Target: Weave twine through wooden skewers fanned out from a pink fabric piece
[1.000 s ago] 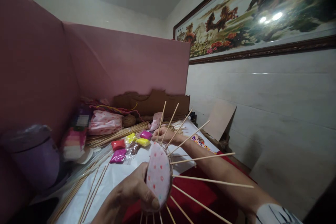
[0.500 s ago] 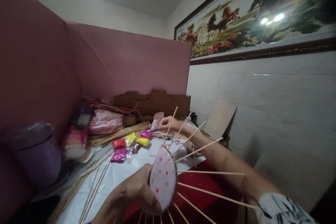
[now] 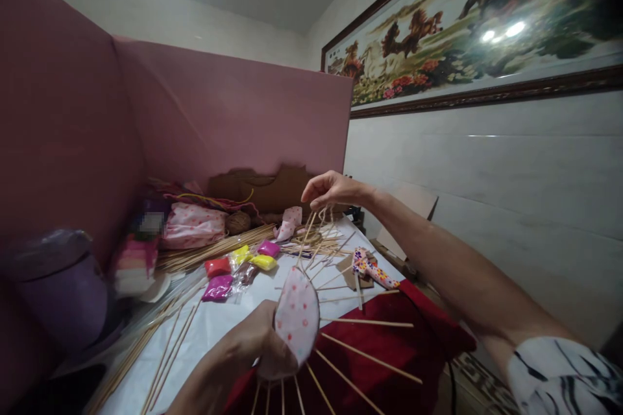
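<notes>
My left hand grips a flat disc covered in white cloth with small red dots. Thin wooden sticks stand out around the disc's edge like spokes. Beyond the disc, raised over the table, my right hand is closed in a pinch at the tips of the upper sticks. A pale, thin cord loops just under its fingers, and its far end is lost among the sticks.
Small packets of coloured clay lie on the white table cover. Behind them are a bundle of sticks, a twine ball and cardboard. Loose sticks lie at left. A purple bin stands far left; red cloth lies at right.
My right hand has lifted and come right, from beside the dotted cloth strip to above the stick tips, with the cord now showing below it. The disc stays in my left hand, slightly shifted.
</notes>
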A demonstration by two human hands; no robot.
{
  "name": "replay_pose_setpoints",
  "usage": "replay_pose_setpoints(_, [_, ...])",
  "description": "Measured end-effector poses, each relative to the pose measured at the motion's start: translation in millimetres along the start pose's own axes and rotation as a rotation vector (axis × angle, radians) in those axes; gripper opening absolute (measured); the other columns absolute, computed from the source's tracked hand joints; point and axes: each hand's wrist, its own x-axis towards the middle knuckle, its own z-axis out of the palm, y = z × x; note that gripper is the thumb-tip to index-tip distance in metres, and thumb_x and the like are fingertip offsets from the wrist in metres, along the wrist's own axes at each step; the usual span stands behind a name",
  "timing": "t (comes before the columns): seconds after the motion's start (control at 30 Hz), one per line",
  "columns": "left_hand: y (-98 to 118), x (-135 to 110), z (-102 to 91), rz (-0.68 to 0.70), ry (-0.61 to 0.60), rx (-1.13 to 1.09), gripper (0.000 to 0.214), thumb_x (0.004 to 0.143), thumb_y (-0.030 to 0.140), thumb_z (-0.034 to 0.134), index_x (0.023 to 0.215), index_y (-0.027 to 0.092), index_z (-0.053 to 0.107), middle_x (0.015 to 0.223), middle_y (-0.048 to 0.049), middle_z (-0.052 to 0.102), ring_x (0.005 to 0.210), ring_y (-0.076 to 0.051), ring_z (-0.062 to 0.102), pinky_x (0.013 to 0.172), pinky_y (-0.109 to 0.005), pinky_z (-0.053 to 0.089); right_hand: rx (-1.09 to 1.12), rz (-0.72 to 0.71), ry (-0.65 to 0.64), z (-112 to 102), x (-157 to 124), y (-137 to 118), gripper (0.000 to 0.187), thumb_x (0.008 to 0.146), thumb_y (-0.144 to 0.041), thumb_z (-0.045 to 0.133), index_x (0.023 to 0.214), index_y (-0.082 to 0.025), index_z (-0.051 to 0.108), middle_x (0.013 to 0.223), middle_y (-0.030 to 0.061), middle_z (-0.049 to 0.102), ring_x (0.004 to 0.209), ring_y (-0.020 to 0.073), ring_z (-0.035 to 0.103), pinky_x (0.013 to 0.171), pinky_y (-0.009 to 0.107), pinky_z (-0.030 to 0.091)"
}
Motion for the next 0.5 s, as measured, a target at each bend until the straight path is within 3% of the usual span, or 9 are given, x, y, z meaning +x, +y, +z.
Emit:
replay_pose_setpoints(0.07, [-1, 0, -1.5, 0.021, 0.06, 0.025, 0.014, 0.04, 0.003, 0.055, 0.051, 0.011, 0.055, 0.045, 0.0007, 0.05, 0.037, -0.009, 0.039, 0.034, -0.021, 0.021, -0.054, -0.009, 0.022, -7, -4, 2, 0.025, 0.059, -0.018, 0.072, 0.083, -0.013, 0.066, 0.066, -0.002, 0.063, 0.057, 0.0071, 0.056, 0.054, 0.019, 0.044])
replay_pose_setpoints(0.27, [2, 0, -1.8, 0.066, 0.047, -0.038, 0.017, 0.039, 0.005, 0.056, 0.055, 0.01, 0.058, 0.048, -0.0004, 0.051, 0.039, -0.009, 0.039, 0.036, -0.02, 0.022, -0.205, 0.043, 0.109, -20, -18, 22, 0.019, 0.063, -0.028, 0.07, 0.075, -0.013, 0.069, 0.061, 0.0003, 0.063, 0.057, 0.0087, 0.056, 0.056, 0.021, 0.042])
replay_pose_setpoints(0.5, [1, -1, -0.7, 0.079, 0.019, -0.03, 0.016, 0.039, 0.004, 0.053, 0.053, 0.01, 0.058, 0.045, -0.0008, 0.052, 0.037, -0.009, 0.039, 0.035, -0.02, 0.021, 0.067, 0.113, 0.151, -15, -27, 45, 0.035, 0.068, -0.041, 0.066, 0.082, -0.009, 0.067, 0.057, -0.0011, 0.056, 0.046, 0.0044, 0.039, 0.042, 0.019, 0.025])
